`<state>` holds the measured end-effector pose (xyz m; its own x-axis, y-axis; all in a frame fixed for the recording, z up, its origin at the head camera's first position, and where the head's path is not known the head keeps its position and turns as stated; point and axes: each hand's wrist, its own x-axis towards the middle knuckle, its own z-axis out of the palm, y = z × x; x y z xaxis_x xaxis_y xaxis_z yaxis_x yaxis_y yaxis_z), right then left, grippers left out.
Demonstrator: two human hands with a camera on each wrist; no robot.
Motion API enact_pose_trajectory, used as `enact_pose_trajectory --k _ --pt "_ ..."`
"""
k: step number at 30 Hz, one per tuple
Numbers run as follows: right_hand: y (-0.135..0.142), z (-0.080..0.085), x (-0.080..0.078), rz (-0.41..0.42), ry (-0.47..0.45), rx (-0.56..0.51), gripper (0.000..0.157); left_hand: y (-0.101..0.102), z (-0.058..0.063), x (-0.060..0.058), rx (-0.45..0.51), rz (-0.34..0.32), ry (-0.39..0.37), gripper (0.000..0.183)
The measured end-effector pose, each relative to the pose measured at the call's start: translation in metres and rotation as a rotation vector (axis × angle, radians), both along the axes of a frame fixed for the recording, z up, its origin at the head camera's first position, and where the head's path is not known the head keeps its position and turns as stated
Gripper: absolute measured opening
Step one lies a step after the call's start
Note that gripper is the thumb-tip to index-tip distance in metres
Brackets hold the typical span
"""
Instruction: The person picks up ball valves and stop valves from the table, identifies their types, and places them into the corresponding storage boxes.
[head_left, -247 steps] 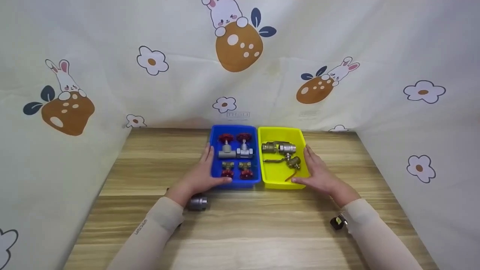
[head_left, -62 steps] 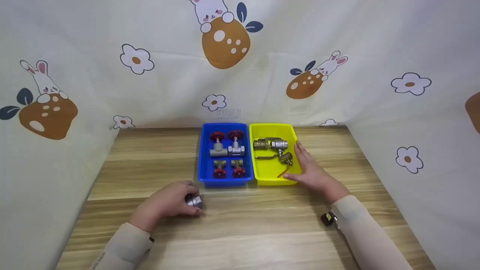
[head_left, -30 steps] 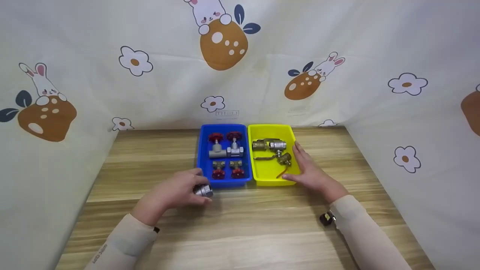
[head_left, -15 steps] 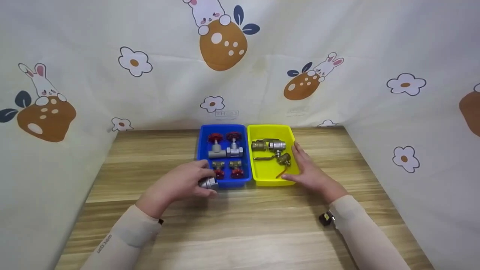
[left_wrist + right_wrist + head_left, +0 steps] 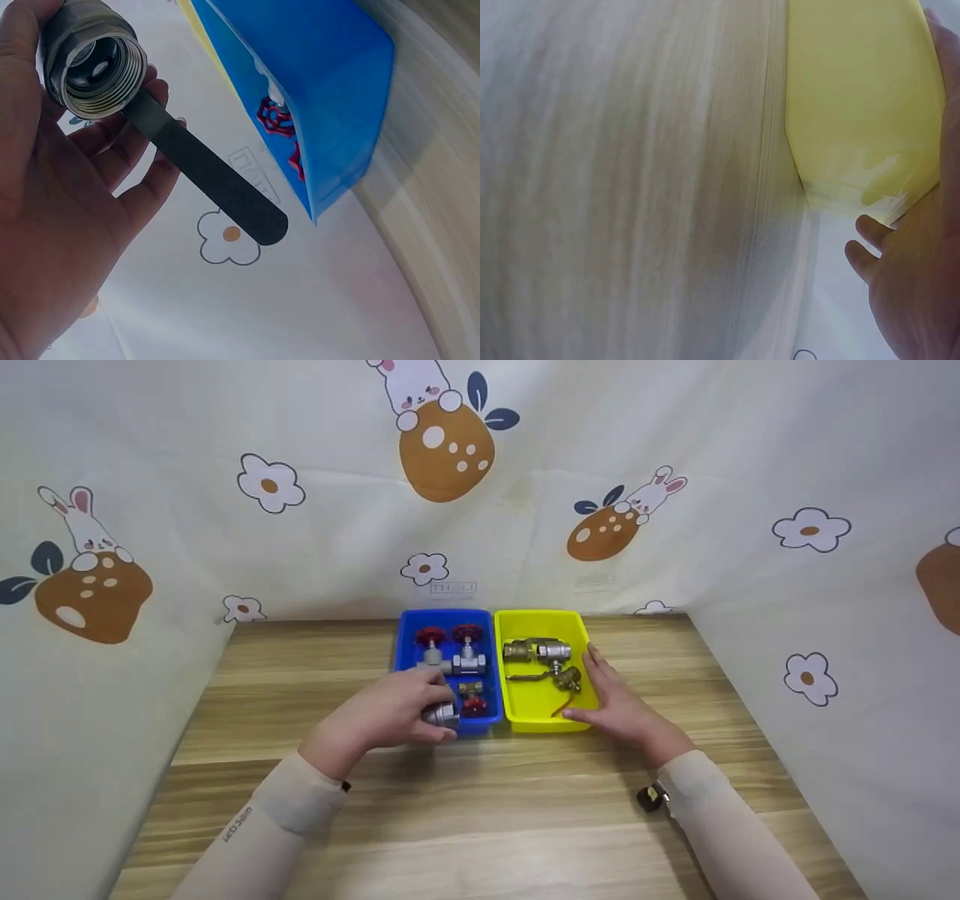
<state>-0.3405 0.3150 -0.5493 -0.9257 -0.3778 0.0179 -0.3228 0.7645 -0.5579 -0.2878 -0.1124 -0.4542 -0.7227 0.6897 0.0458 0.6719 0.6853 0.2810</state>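
Observation:
My left hand (image 5: 390, 709) grips a silver ball valve (image 5: 442, 715) over the front left of the blue bin (image 5: 484, 726), hiding part of what lies there. In the left wrist view the ball valve (image 5: 97, 64) shows its threaded opening and a long dark lever. Inside the blue bin are valves with red handwheels, one of them a brass valve (image 5: 472, 699). My right hand (image 5: 626, 712) rests along the right side of the yellow bin (image 5: 551, 726), thumb on its front rim and fingers against the outer wall. Ball valves (image 5: 553, 651) lie in the yellow bin.
Both bins stand side by side on the wooden table (image 5: 487, 825), close to the patterned cloth (image 5: 517, 532) behind them. More cloth hangs at the left and right. A small black device (image 5: 652, 796) sits at my right wrist.
My left hand picked up the ball valve from the table left of the bins and carried it rightward and away over the blue bin. The right hand stays on the yellow bin.

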Motion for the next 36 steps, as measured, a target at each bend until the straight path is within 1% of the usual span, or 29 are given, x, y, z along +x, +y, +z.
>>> enact_pose_trajectory --k 5,10,13,18,24,28,33,36 --pt "0.000 0.000 0.000 -0.005 -0.005 0.006 0.125 0.007 0.002 -0.007 -0.021 -0.007 -0.015 0.055" --pt "0.001 0.000 0.001 -0.005 -0.002 0.007 0.124 0.012 0.004 -0.013 -0.039 -0.022 0.008 0.064" --pt "0.000 0.001 0.001 -0.010 -0.009 0.005 0.124 0.017 0.005 -0.016 -0.036 -0.036 0.040 0.062" --pt "0.000 0.000 0.002 -0.017 -0.019 0.003 0.124 0.027 0.009 -0.020 -0.042 -0.056 0.066 0.058" --pt "-0.001 0.000 0.002 -0.005 -0.002 0.013 0.121 0.040 0.012 -0.024 -0.051 -0.088 0.090 0.055" --pt "-0.001 0.000 0.002 -0.005 0.011 0.016 0.120 0.049 0.013 -0.028 -0.038 -0.111 0.102 0.052" --pt "-0.001 0.001 0.003 -0.007 0.013 0.007 0.120 0.058 0.013 -0.033 -0.045 -0.119 0.099 0.051" --pt "-0.001 0.000 0.003 -0.010 0.008 0.007 0.120 0.063 0.012 -0.036 -0.060 -0.107 0.067 0.052"
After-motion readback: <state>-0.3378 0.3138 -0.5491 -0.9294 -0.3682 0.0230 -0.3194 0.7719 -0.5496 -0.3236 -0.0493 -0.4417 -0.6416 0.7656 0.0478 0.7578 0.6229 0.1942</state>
